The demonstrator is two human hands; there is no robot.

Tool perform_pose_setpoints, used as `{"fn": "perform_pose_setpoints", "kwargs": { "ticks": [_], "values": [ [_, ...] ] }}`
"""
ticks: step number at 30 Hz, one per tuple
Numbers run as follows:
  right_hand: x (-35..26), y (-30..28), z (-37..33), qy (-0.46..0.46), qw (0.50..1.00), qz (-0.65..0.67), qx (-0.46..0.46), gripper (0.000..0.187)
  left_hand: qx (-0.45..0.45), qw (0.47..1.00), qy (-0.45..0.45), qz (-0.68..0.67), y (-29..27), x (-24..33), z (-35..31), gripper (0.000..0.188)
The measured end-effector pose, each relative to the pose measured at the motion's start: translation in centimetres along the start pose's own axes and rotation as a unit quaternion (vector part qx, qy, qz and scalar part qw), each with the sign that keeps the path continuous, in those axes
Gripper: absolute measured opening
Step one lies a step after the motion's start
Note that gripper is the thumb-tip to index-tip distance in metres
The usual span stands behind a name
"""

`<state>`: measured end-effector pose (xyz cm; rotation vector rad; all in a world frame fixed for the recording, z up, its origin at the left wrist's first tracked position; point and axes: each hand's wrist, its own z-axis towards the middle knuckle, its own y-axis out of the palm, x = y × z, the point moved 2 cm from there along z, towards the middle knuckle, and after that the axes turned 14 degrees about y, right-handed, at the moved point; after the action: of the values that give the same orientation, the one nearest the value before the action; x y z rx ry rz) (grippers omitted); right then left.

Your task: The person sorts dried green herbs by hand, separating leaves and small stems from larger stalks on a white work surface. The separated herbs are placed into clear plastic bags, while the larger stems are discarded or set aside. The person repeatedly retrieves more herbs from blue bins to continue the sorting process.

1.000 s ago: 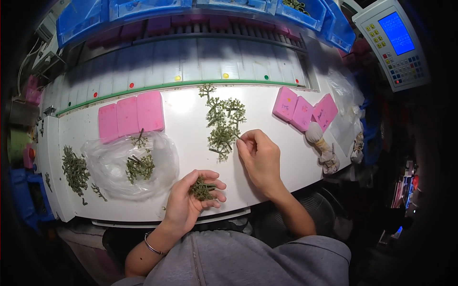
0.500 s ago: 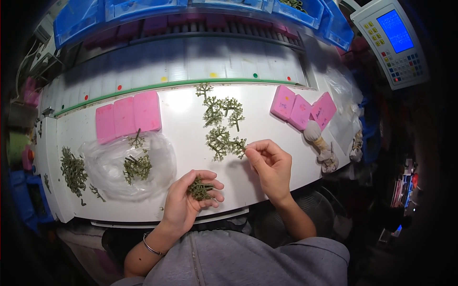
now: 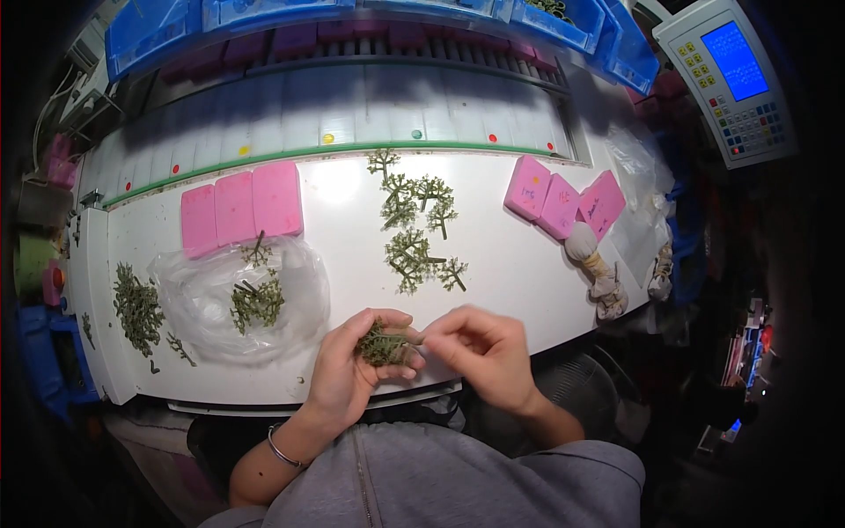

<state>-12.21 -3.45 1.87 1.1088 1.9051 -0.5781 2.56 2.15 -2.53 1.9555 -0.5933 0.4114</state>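
Note:
My left hand (image 3: 345, 359) is palm up near the table's front edge, fingers curled round a bunch of small green branched sprigs (image 3: 380, 346). Against the bunch's right side, my right hand (image 3: 480, 352) pinches a thin stem between thumb and fingertips; the sprig's other end is lost among the bunch. Ahead of both hands, several loose sprigs (image 3: 409, 255) lie in an uneven column on the white table. To the left, a crumpled clear plastic bag (image 3: 189, 308) has a clump of sprigs (image 3: 257, 304) on it. Farther left is a denser pile of sprigs (image 3: 136, 308).
Three pink blocks (image 3: 236, 207) stand behind the bag. More pink blocks (image 3: 556, 204) and a cloth-wrapped bundle (image 3: 597, 268) lie at the right. A conveyor of white slats with coloured dots (image 3: 290, 119) runs across the back, below blue bins (image 3: 255, 18). A keypad console (image 3: 726, 84) is at upper right.
My right hand has moved from the loose sprigs on the table back toward me, to the bunch in my left hand. The conveyor's coloured dots have shifted left.

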Motion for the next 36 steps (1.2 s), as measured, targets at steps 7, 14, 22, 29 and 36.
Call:
{"fn": "perform_pose_setpoints", "kwargs": {
  "ticks": [7,14,22,29,36],
  "values": [
    [0.4,-2.3,2.5,-0.164,0.919,-0.240,0.265,0.015,-0.002,1.000,-0.022,0.009,-0.2,0.1,0.0,0.039],
    [1.7,-2.8,2.5,-0.117,0.888,-0.323,0.304,0.014,0.035,0.999,-0.024,0.012,0.0,0.1,0.0,0.038],
    [1.7,-3.5,3.0,-0.047,0.899,-0.365,0.237,0.012,-0.002,1.000,-0.018,-0.005,-0.4,0.0,0.0,0.039],
    [-0.9,-0.8,0.0,-0.055,0.970,-0.234,0.030,0.009,0.007,1.000,-0.028,0.009,0.0,-0.1,0.0,0.040],
    [-0.4,-2.3,4.0,-0.163,0.916,-0.295,0.217,0.016,0.022,0.999,-0.026,-0.001,0.0,0.1,0.0,0.039]
  ]
}}
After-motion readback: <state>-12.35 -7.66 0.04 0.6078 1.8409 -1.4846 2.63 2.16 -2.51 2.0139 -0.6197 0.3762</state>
